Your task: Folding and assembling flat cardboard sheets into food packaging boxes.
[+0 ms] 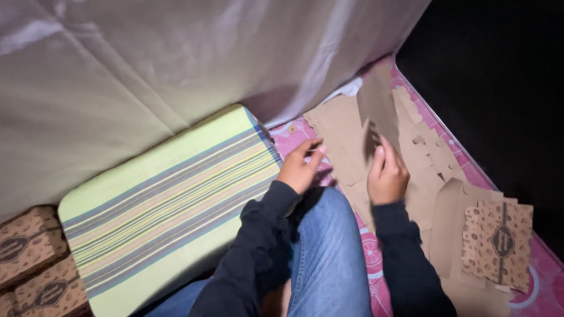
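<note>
Blue-jeaned knee (322, 259) nearest, dark sleeves both sides. One printed brown cardboard panel (498, 237) by pink patterned mat (553, 292)'s right edge. Three printed brown boxes (16, 246) stacked at left, beside one green-and-yellow striped cushion (168, 203). Right hand (386, 175) pinches upright strip of plain brown cardboard (377, 111), fingers closed round lower end; long axis vertical, top toward white tent wall (161, 55). Left hand (302, 167) half curled, fingertips on flat cardboard sheet (339, 136), gripping nothing. Several torn flat pieces at mat's far corner; exact count unclear.
</note>
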